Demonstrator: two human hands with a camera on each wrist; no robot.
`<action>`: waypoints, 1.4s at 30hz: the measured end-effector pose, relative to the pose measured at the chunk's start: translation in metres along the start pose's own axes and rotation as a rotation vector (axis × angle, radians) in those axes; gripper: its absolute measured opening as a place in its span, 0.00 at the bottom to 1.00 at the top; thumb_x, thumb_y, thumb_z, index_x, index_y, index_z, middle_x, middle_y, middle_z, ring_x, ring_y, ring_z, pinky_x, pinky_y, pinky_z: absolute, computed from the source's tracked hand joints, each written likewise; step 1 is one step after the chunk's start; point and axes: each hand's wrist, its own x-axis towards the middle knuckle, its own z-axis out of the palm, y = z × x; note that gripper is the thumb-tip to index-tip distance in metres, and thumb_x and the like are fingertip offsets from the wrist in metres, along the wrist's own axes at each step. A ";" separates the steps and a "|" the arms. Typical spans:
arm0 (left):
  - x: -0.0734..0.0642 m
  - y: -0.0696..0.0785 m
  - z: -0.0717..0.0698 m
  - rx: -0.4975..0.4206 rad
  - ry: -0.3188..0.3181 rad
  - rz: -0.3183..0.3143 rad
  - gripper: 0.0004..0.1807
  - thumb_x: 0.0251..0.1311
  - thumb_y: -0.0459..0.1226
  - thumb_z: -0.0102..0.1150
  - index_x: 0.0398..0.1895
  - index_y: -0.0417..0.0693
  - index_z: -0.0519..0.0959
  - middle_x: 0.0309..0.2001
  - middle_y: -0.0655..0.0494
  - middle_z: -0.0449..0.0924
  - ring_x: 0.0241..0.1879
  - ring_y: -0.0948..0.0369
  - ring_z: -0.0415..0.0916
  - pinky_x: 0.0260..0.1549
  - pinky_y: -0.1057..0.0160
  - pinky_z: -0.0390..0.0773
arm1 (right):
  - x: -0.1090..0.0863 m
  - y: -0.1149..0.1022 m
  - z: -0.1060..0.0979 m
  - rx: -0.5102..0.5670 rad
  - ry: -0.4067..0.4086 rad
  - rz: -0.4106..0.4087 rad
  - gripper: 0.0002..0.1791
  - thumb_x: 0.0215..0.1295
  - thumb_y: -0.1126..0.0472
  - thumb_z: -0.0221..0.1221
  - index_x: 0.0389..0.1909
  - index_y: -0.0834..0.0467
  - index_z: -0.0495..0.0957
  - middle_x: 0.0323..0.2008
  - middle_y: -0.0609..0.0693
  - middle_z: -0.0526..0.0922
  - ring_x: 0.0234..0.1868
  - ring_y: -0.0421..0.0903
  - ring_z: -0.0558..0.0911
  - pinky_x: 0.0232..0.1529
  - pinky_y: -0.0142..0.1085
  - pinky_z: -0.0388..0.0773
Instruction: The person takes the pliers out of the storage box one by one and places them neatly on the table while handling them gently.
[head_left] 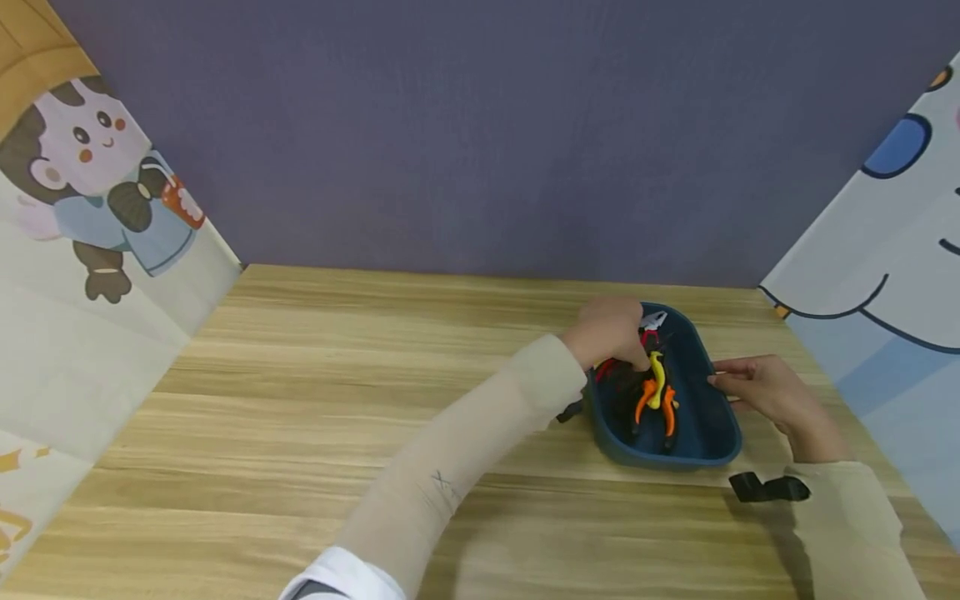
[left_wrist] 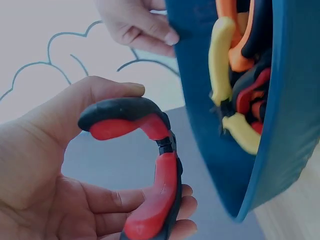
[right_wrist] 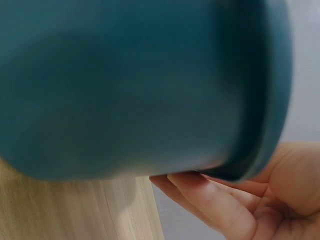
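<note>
The left hand [head_left: 611, 329] holds red-and-black-handled pliers [left_wrist: 166, 175] at the back left corner of the blue bin [head_left: 705, 417]. Its thumb lies along one handle and its fingers curl behind the other; the two handles stand spread apart. Whether the tips of these pliers are above the bin or down inside it, I cannot tell. The right hand [head_left: 765, 387] pinches the bin's right rim, thumb and fingers clamped on the edge.

Inside the bin, orange-handled pliers [head_left: 670, 404] lie toward the front, with a yellow-handled tool [head_left: 657, 379] across them and another red-and-black handle [left_wrist: 247, 97] close against these. The bin stands on the wood-grain table [head_left: 375, 358].

The likeliest trouble is a snag: with handles spread this wide, the held pliers could hook the bin's left rim or catch the yellow-handled tool and drag it along. The thumb and fingers bear on opposite handles, so an uneven squeeze could make the pliers pivot and slip. If the right hand's pinch at the rim loosens while the left pulls against the bin, the bin could slide or tip.
</note>
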 end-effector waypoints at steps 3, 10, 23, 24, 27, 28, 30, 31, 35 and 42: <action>-0.008 -0.012 -0.003 -0.090 0.021 0.021 0.17 0.47 0.49 0.69 0.27 0.54 0.70 0.24 0.62 0.63 0.22 0.64 0.60 0.17 0.69 0.61 | 0.000 0.000 0.001 -0.002 -0.001 0.003 0.26 0.71 0.61 0.49 0.58 0.81 0.63 0.51 0.74 0.74 0.35 0.28 0.78 0.35 0.37 0.81; -0.021 -0.036 -0.009 -0.184 0.004 0.009 0.22 0.49 0.51 0.69 0.18 0.51 0.67 0.15 0.61 0.55 0.15 0.64 0.53 0.16 0.68 0.59 | 0.002 0.000 0.001 -0.005 0.004 0.009 0.27 0.71 0.60 0.49 0.58 0.80 0.63 0.51 0.74 0.74 0.40 0.42 0.83 0.35 0.39 0.81; -0.038 -0.078 0.004 -0.209 0.059 -0.019 0.30 0.48 0.50 0.70 0.12 0.50 0.57 0.17 0.60 0.50 0.17 0.64 0.45 0.16 0.68 0.52 | 0.002 -0.003 0.001 -0.013 0.004 0.018 0.28 0.71 0.59 0.50 0.59 0.80 0.63 0.51 0.75 0.74 0.39 0.47 0.84 0.34 0.38 0.81; -0.039 -0.080 0.005 -0.214 0.058 -0.019 0.30 0.48 0.50 0.70 0.11 0.50 0.57 0.17 0.60 0.50 0.17 0.64 0.45 0.16 0.68 0.52 | 0.002 -0.003 0.001 -0.012 0.005 0.018 0.28 0.71 0.59 0.50 0.59 0.80 0.63 0.51 0.75 0.73 0.39 0.48 0.84 0.34 0.38 0.81; -0.041 -0.086 0.011 -0.252 0.059 -0.016 0.31 0.48 0.49 0.70 0.09 0.50 0.56 0.17 0.60 0.51 0.15 0.64 0.44 0.15 0.68 0.53 | 0.001 -0.002 0.001 -0.010 0.006 0.021 0.28 0.71 0.59 0.50 0.59 0.80 0.63 0.52 0.75 0.73 0.40 0.48 0.83 0.34 0.38 0.81; -0.042 -0.089 0.013 -0.273 0.054 -0.021 0.31 0.48 0.48 0.71 0.09 0.50 0.56 0.15 0.59 0.50 0.15 0.65 0.44 0.14 0.68 0.53 | 0.001 -0.002 0.001 -0.009 0.007 0.022 0.28 0.71 0.59 0.50 0.59 0.80 0.63 0.52 0.75 0.73 0.40 0.48 0.83 0.34 0.38 0.81; -0.043 -0.092 0.017 -0.301 0.047 -0.031 0.32 0.48 0.47 0.71 0.08 0.51 0.55 0.13 0.60 0.49 0.13 0.65 0.45 0.13 0.69 0.54 | 0.001 -0.002 0.001 -0.006 0.006 0.022 0.28 0.71 0.59 0.50 0.58 0.80 0.63 0.52 0.75 0.73 0.40 0.47 0.83 0.35 0.38 0.81; -0.044 -0.094 0.019 -0.308 0.043 -0.037 0.32 0.48 0.47 0.71 0.07 0.51 0.55 0.12 0.60 0.49 0.12 0.65 0.46 0.12 0.69 0.55 | 0.001 -0.002 0.001 -0.006 0.004 0.021 0.28 0.71 0.59 0.50 0.59 0.80 0.63 0.51 0.75 0.73 0.40 0.46 0.83 0.35 0.38 0.81; -0.044 -0.098 0.026 -0.271 0.017 -0.054 0.33 0.48 0.49 0.70 0.06 0.52 0.55 0.09 0.62 0.45 0.10 0.66 0.43 0.11 0.70 0.54 | 0.001 -0.002 0.001 -0.004 -0.001 0.020 0.28 0.71 0.60 0.50 0.58 0.81 0.62 0.51 0.75 0.74 0.39 0.43 0.83 0.35 0.39 0.81; -0.043 -0.101 0.040 -0.271 -0.002 -0.085 0.29 0.47 0.46 0.71 0.08 0.51 0.58 0.10 0.62 0.47 0.12 0.66 0.43 0.12 0.69 0.51 | 0.000 -0.002 0.000 -0.015 0.000 0.031 0.28 0.71 0.59 0.50 0.59 0.80 0.63 0.51 0.74 0.75 0.37 0.39 0.83 0.35 0.39 0.81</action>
